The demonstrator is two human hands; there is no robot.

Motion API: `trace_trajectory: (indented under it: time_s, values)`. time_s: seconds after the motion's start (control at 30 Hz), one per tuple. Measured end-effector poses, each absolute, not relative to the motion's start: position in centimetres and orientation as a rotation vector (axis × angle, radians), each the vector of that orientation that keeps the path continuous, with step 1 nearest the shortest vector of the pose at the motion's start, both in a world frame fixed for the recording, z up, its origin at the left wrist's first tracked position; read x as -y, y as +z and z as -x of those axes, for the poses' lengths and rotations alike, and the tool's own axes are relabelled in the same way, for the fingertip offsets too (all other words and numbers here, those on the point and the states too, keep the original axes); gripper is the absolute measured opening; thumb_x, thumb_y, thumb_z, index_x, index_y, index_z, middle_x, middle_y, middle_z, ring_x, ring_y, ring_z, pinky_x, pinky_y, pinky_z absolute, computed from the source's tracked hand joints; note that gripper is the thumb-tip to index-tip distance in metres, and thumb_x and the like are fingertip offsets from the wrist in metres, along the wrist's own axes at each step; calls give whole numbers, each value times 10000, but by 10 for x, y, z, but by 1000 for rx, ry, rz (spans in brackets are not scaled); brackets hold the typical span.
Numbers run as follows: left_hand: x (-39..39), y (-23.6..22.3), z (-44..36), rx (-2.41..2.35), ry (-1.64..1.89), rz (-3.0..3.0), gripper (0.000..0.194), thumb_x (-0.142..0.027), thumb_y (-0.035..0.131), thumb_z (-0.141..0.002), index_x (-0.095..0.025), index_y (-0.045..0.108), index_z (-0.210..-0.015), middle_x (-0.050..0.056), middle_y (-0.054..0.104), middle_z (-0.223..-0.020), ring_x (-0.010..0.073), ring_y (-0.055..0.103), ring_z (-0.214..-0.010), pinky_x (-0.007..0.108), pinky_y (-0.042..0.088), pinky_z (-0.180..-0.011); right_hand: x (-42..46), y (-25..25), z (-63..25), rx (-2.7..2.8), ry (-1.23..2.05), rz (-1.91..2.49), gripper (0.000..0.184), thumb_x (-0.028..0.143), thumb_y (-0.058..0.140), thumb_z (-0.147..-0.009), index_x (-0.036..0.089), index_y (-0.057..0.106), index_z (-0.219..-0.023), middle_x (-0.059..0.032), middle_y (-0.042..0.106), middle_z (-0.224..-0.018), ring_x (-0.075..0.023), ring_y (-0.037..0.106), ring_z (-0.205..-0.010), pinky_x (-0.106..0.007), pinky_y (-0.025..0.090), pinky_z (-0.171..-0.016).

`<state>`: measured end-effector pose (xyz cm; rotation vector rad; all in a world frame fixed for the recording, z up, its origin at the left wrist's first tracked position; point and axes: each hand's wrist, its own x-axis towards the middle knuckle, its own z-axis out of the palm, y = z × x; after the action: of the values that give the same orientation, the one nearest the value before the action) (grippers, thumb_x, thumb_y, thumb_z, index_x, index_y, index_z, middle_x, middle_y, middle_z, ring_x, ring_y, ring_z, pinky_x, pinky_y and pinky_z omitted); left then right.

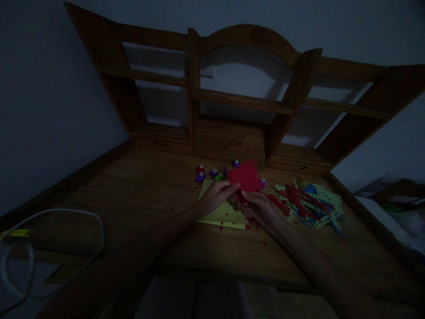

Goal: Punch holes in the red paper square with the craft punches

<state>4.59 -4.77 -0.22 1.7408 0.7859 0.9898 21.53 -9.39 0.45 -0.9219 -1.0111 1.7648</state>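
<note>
A square red sheet (246,176), with a row of small punched holes along its edges, is held up over the desk. My left hand (215,196) pinches its lower left part between thumb and fingers. At the lower edge, my right hand (258,206) is closed on the sheet with the thumb on top and the fingers curled underneath. What lies beneath the right fingers is partly hidden and dark. Below the hands is a yellow sheet (212,215), with small red bits scattered on and around it.
Behind the hands stand several small purple, red and green pieces with white round tops, such as the purple one (200,177). Right lies a pile of punched red, yellow and blue strips (302,201). A wooden shelf (232,99) backs the desk; a white cable (101,226) loops at left.
</note>
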Motion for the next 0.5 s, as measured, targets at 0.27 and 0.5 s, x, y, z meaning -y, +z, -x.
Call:
trace_trajectory:
  time_s: [0.27, 0.5]
  values:
    - [41, -8, -45, -832, 1019, -1738, 484, -540, 469, -856, -134, 509, -594, -27, 474, -553, 97, 440, -553, 215, 335, -537, 89, 2, -220, 987, 1738, 958, 293, 443, 687, -766, 160, 645, -831, -23, 634, -680, -93, 482, -484, -219, 333, -445]
    - [38, -12, -45, -761, 1007, -1736, 455, -510, 473, -867, -142, 486, -599, -31, 442, -557, 92, 403, -543, 219, 307, -530, 88, 4, -221, 976, 1706, 945, 256, 416, 706, -754, 175, 667, -830, -15, 631, -654, -103, 504, -492, -220, 351, -442]
